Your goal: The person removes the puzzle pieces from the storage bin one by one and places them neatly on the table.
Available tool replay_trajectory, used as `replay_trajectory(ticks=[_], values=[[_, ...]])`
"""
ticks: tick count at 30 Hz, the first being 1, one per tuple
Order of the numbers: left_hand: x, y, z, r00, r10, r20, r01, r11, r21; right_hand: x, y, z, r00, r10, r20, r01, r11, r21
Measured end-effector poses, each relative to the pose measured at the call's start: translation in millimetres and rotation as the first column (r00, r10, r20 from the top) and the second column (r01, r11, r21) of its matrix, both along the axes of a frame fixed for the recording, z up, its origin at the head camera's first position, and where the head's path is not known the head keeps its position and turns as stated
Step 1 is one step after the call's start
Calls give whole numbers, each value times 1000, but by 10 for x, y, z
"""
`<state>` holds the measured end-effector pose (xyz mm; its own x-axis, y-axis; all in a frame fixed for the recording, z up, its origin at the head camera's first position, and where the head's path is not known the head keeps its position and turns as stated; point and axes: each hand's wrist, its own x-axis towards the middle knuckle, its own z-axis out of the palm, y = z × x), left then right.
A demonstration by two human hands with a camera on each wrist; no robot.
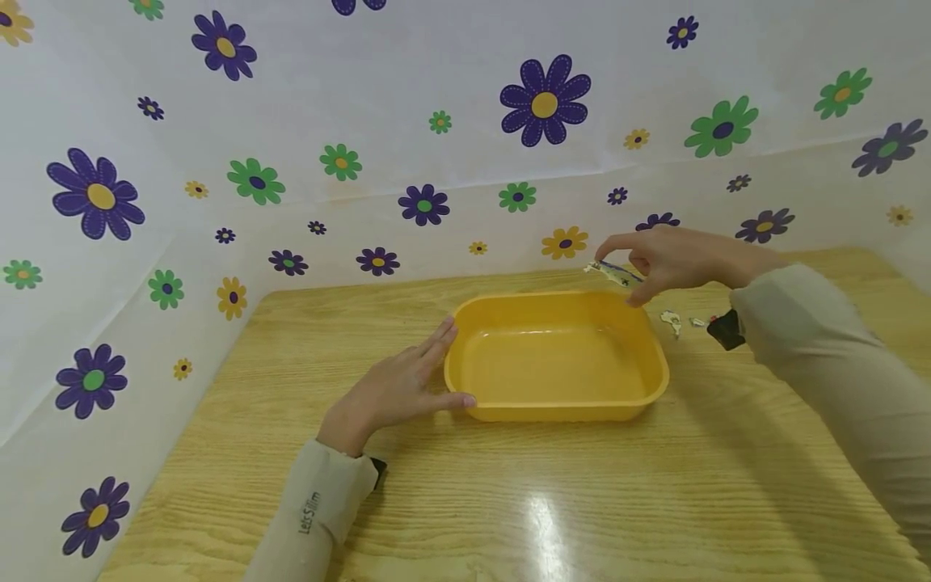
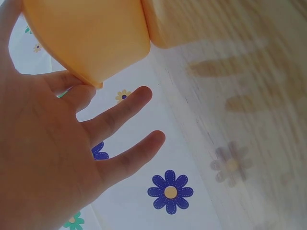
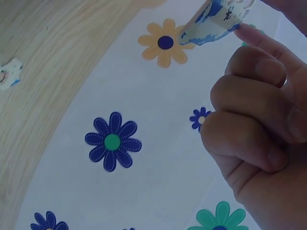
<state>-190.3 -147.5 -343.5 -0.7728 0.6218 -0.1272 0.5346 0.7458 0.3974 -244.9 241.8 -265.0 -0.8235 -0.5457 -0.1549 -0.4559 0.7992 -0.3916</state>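
A yellow plastic basin (image 1: 556, 404) stands on the wooden table in the head view, with nothing inside it. At its left end my left hand (image 1: 400, 388) holds the rim, thumb on the front corner and fingers along the side. In the left wrist view two fingers of the left hand (image 2: 57, 134) bend against the basin's rim (image 2: 96, 43), while the other two stick out straight. Above the basin's back right corner, my right hand (image 1: 665, 259) pinches a torn, paper-like scrap (image 1: 618, 275) between thumb and index finger. The scrap (image 3: 218, 21) shows white and blue in the right wrist view; the other fingers curl into the palm.
More small torn scraps (image 1: 672, 322) lie on the table (image 1: 305, 347) to the right of the basin, under the right forearm. Behind and to the left hangs a white sheet (image 1: 436, 48) printed with flowers. A black wrist device (image 1: 727, 330) sits at the right cuff.
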Motion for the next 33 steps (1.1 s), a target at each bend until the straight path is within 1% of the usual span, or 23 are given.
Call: replay_trajectory(ticks=[8,14,20,22,26,30,33], values=[[4,7,-12,1000,0,-9,0,1000,4,13,236,-41,999,-39,13,39,999,5],[13,32,-17,1000,-3,-7,4,1000,12,41,408,-55,998,-55,-1,55,998,5],[2,54,-27,1000,-9,-15,9,1000,10,63,634,-111,994,-110,3,109,994,28],[-1,58,-28,1000,-8,-16,9,1000,11,67,720,-142,992,-126,16,126,992,30],[-2,56,-35,1000,-9,-7,9,1000,7,91,888,-187,982,-184,44,182,982,48],[-1,50,-39,1000,-4,-7,4,1000,9,125,1062,-219,976,-215,26,213,974,71],[0,47,-41,1000,-1,-6,2,1000,11,153,1215,-252,975,-223,18,221,971,88]])
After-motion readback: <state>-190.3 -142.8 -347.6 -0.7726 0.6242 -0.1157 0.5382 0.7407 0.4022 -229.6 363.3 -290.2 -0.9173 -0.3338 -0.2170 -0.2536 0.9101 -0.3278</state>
